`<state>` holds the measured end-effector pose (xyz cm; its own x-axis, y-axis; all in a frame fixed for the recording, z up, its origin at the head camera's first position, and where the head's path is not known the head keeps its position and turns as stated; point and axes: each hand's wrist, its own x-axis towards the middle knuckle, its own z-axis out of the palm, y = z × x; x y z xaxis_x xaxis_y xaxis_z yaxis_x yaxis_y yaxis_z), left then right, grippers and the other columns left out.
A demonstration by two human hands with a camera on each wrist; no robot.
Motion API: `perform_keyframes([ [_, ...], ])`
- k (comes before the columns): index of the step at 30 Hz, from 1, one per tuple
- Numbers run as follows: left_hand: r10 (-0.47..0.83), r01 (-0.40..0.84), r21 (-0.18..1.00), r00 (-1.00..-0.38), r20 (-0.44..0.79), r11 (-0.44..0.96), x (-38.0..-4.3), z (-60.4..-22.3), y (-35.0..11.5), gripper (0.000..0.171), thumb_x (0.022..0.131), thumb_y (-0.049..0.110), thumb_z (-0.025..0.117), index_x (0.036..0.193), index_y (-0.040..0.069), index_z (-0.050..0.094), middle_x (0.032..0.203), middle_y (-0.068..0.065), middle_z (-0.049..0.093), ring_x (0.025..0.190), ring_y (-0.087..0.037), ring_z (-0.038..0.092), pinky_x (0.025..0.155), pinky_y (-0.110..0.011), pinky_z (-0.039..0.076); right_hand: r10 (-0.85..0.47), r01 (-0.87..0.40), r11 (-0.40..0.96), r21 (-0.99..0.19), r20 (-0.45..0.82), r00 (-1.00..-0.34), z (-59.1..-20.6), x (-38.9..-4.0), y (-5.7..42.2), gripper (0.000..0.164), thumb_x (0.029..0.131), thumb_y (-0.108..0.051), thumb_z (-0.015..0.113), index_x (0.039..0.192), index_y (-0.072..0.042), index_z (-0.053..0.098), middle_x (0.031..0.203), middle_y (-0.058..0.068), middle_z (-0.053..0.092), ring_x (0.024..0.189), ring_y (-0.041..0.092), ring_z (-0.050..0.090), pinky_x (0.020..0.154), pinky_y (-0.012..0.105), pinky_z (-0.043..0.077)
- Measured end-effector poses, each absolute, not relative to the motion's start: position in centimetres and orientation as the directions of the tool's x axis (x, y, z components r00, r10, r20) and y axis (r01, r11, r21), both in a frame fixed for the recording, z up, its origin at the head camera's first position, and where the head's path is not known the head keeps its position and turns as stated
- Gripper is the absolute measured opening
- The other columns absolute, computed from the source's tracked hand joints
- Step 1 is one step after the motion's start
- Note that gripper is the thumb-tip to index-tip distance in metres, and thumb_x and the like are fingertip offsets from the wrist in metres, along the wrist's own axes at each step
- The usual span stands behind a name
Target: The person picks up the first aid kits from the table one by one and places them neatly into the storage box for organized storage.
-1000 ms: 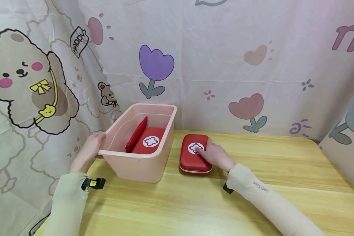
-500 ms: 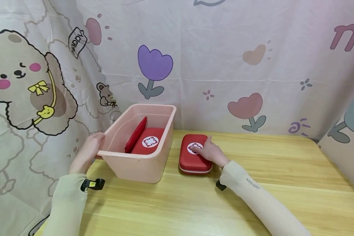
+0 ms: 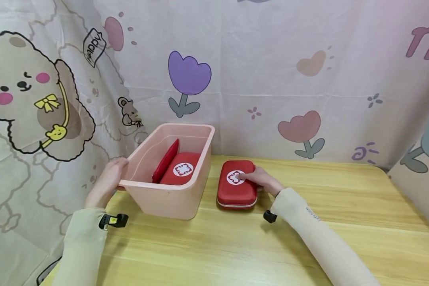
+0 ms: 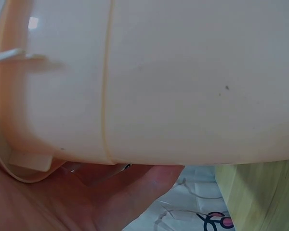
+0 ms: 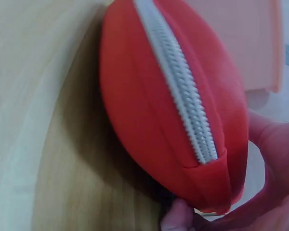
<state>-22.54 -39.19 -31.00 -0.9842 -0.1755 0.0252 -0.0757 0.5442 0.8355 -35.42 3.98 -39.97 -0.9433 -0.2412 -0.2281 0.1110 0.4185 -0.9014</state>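
On the left in the head view, my left hand (image 3: 109, 178) grips the near left corner of a pink plastic bin (image 3: 164, 200). The left wrist view shows that hand (image 4: 86, 202) against the outer wall of the bin (image 4: 183, 82). A red zippered first-aid case (image 3: 236, 192) with a white cross emblem lies on the table, right of the bin. My right hand (image 3: 266, 180) holds its right side, thumb on top near the emblem. From the right wrist, the case (image 5: 135, 96) shows its pale zipper, with my fingers partly hidden beneath its edge.
Inside the bin lie a similar red case (image 3: 175, 178) and a thin red item (image 3: 166, 161) leaning upright beside it. The wooden table (image 3: 214, 250) meets a printed curtain (image 3: 243, 79) at the back and left.
My right hand has shifted its hold, its fingers now lower around the case's right side. The left hand and bin stay in place. The head view has tilted slightly.
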Motion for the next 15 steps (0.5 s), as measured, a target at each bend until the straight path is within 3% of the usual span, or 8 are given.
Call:
perform_keyframes([
  [9, -0.177, -0.079, 0.831, -0.984, 0.023, 0.550, -22.5, -30.7, -38.9, 0.059, 0.106, 0.039, 0.019, 0.137, -0.006, 0.037, 0.124, -0.028, 0.043, 0.098, -0.031, 0.050, 0.067, -0.036, 0.054, -0.256, 0.238, 0.253, -0.938, -0.302, -0.918, -40.1, -35.3, 4.6, 0.048, 0.086, -0.029, 0.075, 0.115, 0.004, 0.058, 0.083, 0.008, 0.071, 0.069, 0.021, 0.071, 0.065, 0.033, 0.057],
  [15, -0.183, -0.087, 0.826, -0.983, 0.020, 0.557, -22.4, -30.9, -38.9, 0.059, 0.106, 0.039, 0.018, 0.138, -0.006, 0.037, 0.126, -0.029, 0.043, 0.102, -0.034, 0.049, 0.068, -0.036, 0.053, -0.312, 0.288, 0.111, -0.951, -0.308, -0.899, -40.4, -34.5, 4.5, 0.041, 0.093, -0.028, 0.066, 0.116, 0.004, 0.058, 0.086, 0.008, 0.071, 0.071, 0.021, 0.071, 0.066, 0.034, 0.058],
])
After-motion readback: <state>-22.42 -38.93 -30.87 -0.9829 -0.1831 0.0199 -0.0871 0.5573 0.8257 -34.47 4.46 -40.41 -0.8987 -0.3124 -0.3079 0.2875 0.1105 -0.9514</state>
